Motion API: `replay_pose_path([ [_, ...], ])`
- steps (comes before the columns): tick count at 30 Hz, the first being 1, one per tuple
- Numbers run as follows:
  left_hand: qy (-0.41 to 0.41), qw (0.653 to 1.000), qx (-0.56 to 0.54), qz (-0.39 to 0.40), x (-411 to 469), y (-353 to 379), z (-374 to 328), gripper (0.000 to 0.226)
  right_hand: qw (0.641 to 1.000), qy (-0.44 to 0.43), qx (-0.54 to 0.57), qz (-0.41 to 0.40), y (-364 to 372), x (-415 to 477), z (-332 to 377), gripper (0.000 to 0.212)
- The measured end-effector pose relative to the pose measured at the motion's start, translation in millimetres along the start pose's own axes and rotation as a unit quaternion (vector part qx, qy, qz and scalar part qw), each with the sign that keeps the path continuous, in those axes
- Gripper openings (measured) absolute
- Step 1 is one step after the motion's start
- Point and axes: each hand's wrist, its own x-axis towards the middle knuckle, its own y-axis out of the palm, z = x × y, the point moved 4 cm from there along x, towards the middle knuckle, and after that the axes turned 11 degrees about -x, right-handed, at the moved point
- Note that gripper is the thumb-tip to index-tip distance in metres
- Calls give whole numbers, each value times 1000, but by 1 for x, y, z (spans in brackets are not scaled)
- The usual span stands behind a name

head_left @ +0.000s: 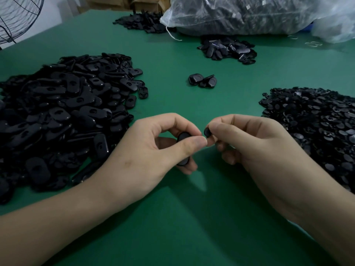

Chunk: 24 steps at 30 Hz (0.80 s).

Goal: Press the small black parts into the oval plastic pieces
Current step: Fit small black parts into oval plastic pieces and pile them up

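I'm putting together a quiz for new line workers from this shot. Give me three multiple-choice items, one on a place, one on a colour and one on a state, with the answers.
1. Where does the big pile of oval pieces lie?
A) on the person's left side
B) on the person's right side
C) along the near edge

2. What colour is the table top?
A) grey
B) green
C) white

3. What state is the small black part at the right hand in?
A) lying loose on the table
B) already pressed into place
C) pinched in the fingertips, not yet pressed in

Answers: 1 A, the pile spreads out beside the left hand. 2 B, the bare surface is green all over. 3 C, the part is held next to the oval piece in the left hand, not in it.
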Motion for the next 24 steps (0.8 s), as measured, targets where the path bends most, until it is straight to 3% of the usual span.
replay_pose_path([
  [12, -19, 999, 41, 1, -1, -4, 3, 9, 991, -45, -123, 13, -4, -2, 7, 15],
  [15, -9, 998, 63, 5, 0, -5, 4, 8, 996, -16, -84, 16, -5, -1, 5, 15],
  [19, 3, 994, 113, 9, 1, -7, 4, 28, 999, 9, -48, 8, -7, 0, 4, 20],
  [24, -17, 998, 59, 5, 3, -6, 3, 53, 1000, 26, -6, 6, -8, 0, 3, 21],
])
